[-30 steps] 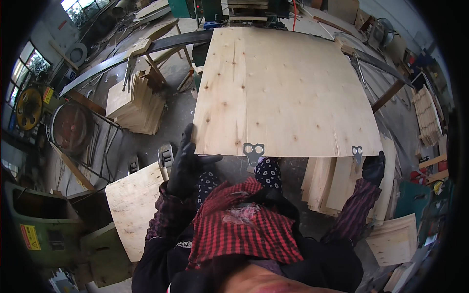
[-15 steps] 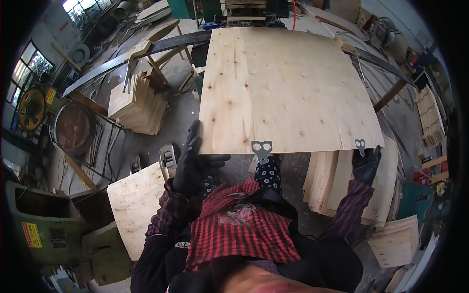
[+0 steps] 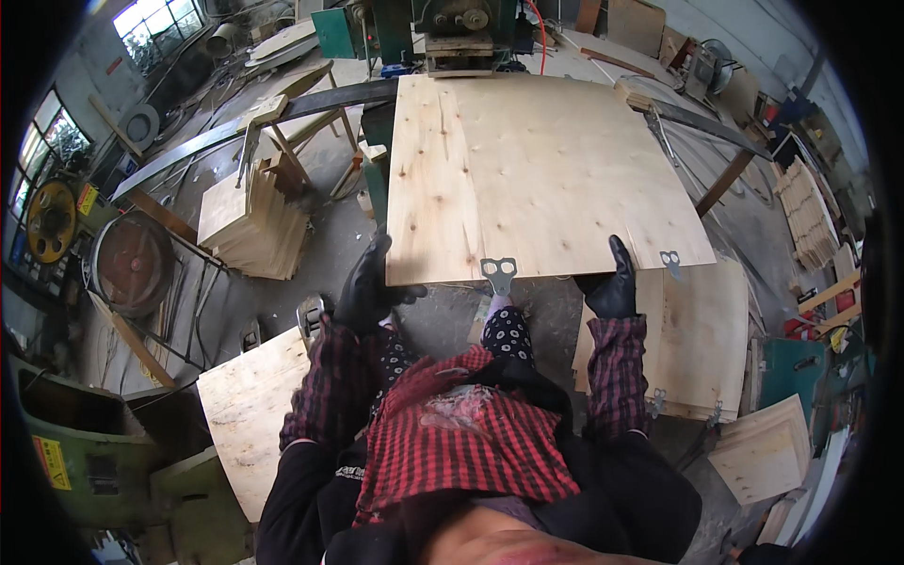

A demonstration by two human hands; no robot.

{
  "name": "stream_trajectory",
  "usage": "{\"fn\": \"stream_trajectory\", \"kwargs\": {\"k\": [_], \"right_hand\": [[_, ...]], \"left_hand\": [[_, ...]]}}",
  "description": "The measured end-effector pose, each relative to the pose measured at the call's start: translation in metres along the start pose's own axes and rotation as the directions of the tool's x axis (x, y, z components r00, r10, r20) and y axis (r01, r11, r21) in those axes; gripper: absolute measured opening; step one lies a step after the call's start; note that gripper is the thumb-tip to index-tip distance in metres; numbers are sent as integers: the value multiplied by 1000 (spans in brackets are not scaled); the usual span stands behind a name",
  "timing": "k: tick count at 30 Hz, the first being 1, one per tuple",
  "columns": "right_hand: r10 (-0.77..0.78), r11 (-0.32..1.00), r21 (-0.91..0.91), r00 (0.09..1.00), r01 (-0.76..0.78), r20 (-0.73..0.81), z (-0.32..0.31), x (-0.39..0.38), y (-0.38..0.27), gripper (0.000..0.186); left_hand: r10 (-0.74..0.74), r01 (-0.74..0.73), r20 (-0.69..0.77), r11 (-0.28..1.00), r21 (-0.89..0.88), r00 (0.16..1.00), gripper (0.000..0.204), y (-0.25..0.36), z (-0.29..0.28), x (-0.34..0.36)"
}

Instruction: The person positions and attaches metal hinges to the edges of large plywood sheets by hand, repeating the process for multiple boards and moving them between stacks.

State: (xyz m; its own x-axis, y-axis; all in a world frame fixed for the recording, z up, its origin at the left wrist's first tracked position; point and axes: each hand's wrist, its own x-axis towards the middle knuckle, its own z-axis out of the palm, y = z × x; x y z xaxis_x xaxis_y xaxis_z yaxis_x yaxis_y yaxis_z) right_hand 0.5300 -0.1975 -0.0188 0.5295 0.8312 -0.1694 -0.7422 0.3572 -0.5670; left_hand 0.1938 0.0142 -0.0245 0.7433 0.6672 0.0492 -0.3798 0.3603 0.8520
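A large plywood panel (image 3: 537, 179) is held out in front of the body, its far edge brought up before a green machine (image 3: 457, 24); whether the two touch cannot be told. Compared with a second ago, the right gloved hand (image 3: 614, 287) has been moved from the panel's right near corner to a spot further left along the near edge, between the left metal plate (image 3: 498, 283) and the right metal plate (image 3: 672, 267). There the edge is held in a narrow grip, thumb above and fingers partly hidden below. The left near corner is kept cradled by the left gloved hand (image 3: 363, 292), whose grip is wide, thumb and fingers spread. More of the machine is now shown, and more of the stacked panels (image 3: 702, 330) at right is uncovered.
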Motion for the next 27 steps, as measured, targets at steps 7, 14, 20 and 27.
{"fn": "stream_trajectory", "kwargs": {"k": [7,14,20,27], "right_hand": [[-5,998,58,999,3,33,6,-10,1,34],[-282,844,-478,959,244,-8,10,-62,-5,31],[-577,455,-760,803,465,147,0,-95,-25,40],[-788,610,-273,533,744,-309,-56,-170,-110,35]], "left_hand": [[-14,74,-339,983,165,941,50,5,0,43],[308,-286,-161,947,144,938,47,13,19,-13],[545,-610,328,489,624,772,38,0,32,35],[-117,-147,555,901,408,824,43,-39,143,90]]}}
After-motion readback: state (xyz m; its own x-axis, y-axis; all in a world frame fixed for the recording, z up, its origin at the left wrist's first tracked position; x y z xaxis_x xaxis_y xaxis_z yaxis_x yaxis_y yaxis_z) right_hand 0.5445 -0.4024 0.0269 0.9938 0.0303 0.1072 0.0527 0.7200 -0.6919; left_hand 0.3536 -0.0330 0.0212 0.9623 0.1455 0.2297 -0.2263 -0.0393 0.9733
